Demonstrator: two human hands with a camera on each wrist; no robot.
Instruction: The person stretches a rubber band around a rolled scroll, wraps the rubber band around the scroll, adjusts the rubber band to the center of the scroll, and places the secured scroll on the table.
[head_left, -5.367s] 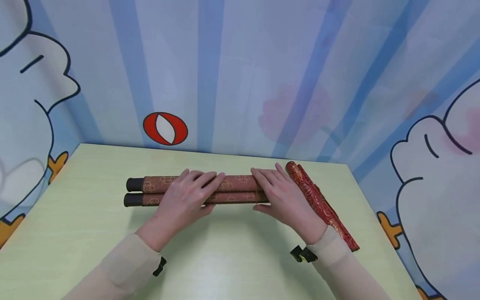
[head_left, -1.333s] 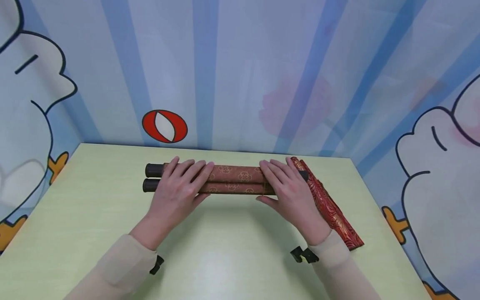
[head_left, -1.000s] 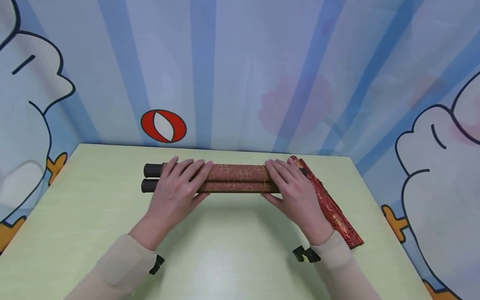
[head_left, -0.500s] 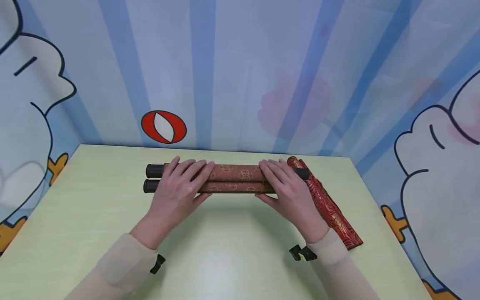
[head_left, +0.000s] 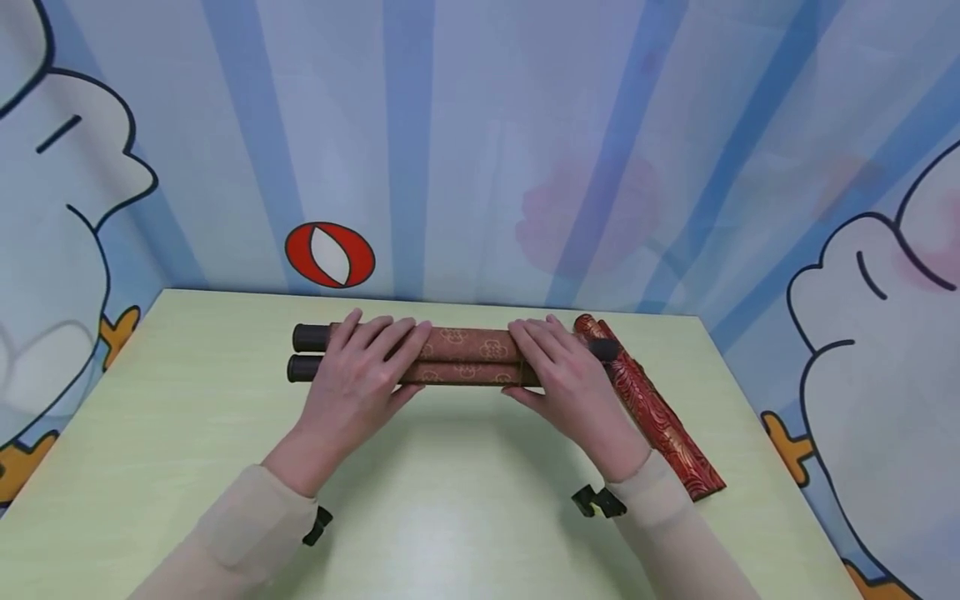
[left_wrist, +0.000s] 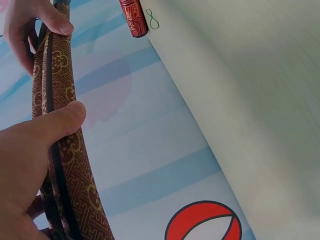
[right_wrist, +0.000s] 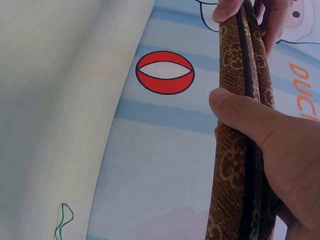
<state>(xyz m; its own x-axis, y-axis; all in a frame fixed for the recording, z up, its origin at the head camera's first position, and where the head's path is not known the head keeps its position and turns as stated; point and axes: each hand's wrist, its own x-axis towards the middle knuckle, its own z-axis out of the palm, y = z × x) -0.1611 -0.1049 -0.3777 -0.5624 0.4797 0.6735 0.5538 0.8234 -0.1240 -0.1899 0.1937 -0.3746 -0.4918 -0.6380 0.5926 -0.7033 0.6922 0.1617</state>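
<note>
While above the table, brown double roll lay level

As I inspected remotely, the left hand and right hand grasped it, fingers over the top, thumbs nearside. I judged even pressure best for keeping it closed. Rightward lay the red roll, a possible obstruction; striped backdrop stood beyond.

1. Head camera, up high, facing forward and down: left hand and right hand mid-frame, table below, wall above.
2. In tight, left wrist: left hand looms lower left, table tilted at upper right.
3. Right wrist, just as close: right hand lower right, table along the left.
4. All three share brown rolls and red oval!
</note>
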